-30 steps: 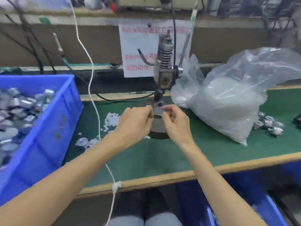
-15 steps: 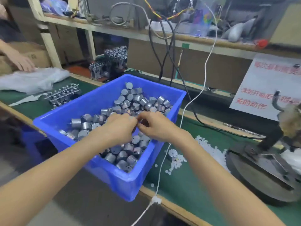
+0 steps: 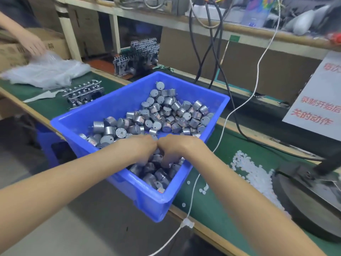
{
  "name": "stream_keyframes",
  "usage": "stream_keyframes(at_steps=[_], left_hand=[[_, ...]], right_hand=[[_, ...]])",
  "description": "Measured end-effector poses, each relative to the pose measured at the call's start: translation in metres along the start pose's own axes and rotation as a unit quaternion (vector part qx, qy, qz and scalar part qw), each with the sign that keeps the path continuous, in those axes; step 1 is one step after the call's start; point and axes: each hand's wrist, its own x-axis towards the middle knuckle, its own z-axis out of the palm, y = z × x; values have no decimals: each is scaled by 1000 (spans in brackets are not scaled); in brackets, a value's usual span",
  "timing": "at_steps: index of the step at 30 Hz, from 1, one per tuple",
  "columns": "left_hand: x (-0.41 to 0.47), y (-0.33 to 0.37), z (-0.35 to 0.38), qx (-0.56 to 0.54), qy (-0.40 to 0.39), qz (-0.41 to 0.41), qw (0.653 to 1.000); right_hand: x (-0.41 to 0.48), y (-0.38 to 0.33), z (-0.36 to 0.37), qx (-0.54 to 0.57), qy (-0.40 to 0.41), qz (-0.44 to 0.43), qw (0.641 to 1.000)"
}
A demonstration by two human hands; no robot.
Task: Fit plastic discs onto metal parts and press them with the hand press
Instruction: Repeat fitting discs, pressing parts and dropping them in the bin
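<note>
Head: L hand [image 3: 142, 149] & R hand [image 3: 176, 149] gone from press [image 3: 302, 204] into metal parts [image 3: 156, 125] at bench front edge. Grip buried in pile, can't tell what's held. Prob. fetching next part.

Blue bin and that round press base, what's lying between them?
White plastic discs scattered on the green mat, and a thin white cord crossing it, shown in the head view.

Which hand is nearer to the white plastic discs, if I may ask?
Right. The right hand, in the blue bin, is on the side facing the white discs; the left hand is beside it, farther off.
</note>
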Motion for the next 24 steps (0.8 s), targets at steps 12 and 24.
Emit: stream_keyframes(at_steps=[12,24], left_hand=[[-13,-10,-21,-299,181,-54,935],[-7,172,-49,-304,284,110,903]], right_hand=[[-24,14,-10,299,240,-37,923],[-138,138,92,642,427,104,628]])
